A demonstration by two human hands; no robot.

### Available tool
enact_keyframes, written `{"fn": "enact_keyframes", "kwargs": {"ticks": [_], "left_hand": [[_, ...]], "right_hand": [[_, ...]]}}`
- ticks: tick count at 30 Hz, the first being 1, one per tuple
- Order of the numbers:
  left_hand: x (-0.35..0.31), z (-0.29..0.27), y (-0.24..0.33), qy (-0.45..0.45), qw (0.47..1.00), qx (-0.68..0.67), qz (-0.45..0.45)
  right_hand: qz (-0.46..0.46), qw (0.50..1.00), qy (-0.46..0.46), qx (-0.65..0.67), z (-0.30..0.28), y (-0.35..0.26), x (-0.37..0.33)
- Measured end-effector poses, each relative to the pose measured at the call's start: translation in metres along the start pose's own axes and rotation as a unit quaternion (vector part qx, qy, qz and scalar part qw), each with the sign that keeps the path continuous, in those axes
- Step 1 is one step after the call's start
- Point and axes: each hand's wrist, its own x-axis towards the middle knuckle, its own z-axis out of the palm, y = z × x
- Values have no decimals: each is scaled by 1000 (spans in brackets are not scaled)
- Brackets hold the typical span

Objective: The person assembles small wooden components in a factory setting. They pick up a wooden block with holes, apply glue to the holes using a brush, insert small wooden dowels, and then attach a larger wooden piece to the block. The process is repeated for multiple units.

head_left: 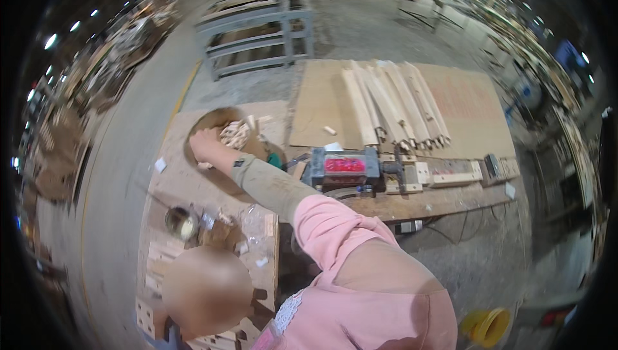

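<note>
My right arm, in a pink top with a grey-green sleeve cover, stretches across to the left. At its end, my right hand (pixel 207 146) is over the left side of a round brown bowl (pixel 217 118), fingers curled downward and together; what they hold, if anything, I cannot make out. Short pale wooden dowels (pixel 235 134) are heaped in the bowl beside the hand. My left hand cannot be seen; a blurred patch covers part of the lower left. Near that patch are an open tin (pixel 181 222), a clear plastic bag (pixel 256 224) and drilled wooden blocks (pixel 147 317).
Right of the bowl stands a grey machine (pixel 341 168) with a clamped wooden bar (pixel 454 176). Long wooden strips (pixel 396 102) lie on cardboard (pixel 473 105) behind it. A grey metal stand (pixel 257 34) is farther off. A yellow bucket (pixel 489 327) sits at the lower right.
</note>
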Motion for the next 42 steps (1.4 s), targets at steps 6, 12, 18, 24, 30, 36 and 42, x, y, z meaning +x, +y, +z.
{"fn": "enact_keyframes", "kwargs": {"ticks": [6, 12, 18, 24, 30, 36, 42], "left_hand": [[6, 33, -13, 32, 999, -11, -20], [2, 36, -20, 29, 998, -16, -49], [5, 34, -24, 29, 998, -28, -52], [-2, 28, -29, 28, 997, -21, -68], [-7, 22, -32, 32, 997, -22, -68], [-15, 13, -35, 32, 997, -32, -63], [-19, 6, -41, 14, 996, 39, -74]], "right_hand": [[43, 985, -136, -102, 32, 56, 13], [58, 965, -243, -76, 31, 36, 27], [48, 932, -339, -121, 31, 45, 44], [-6, 990, -140, -28, 38, 48, 30], [-5, 995, -87, 48, 10, 44, 25], [49, 982, -154, 99, -7, 38, 15], [38, 957, -237, 162, -11, 26, 1]]}}
